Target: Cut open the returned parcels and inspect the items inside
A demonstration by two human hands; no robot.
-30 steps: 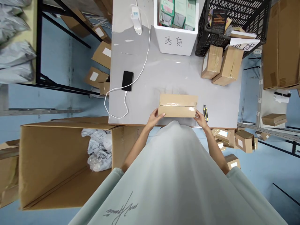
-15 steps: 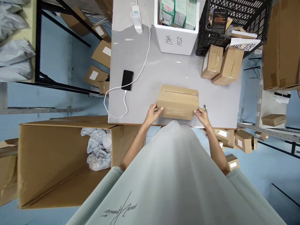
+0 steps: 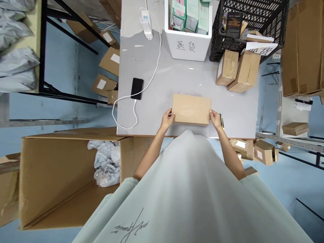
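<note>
A small brown cardboard box is held level at the front of the grey table, its plain broad face turned up. My left hand grips its left end, thumb on the near side and fingers behind. At the opposite end my right hand pinches the right edge of the box. Just right of that hand lies a yellow-and-black utility knife, partly covered by the hand. Whether the box's underside touches the tabletop I cannot tell.
A black phone on a white cable lies left. At the back stand a white bin of green cartons, a black crate and two taped boxes. A large open carton with crumpled plastic bags stands on the floor at left.
The box has been turned: its taped seam faced up and away before, and now a smooth face is on top. Both hands have stayed at its ends.
</note>
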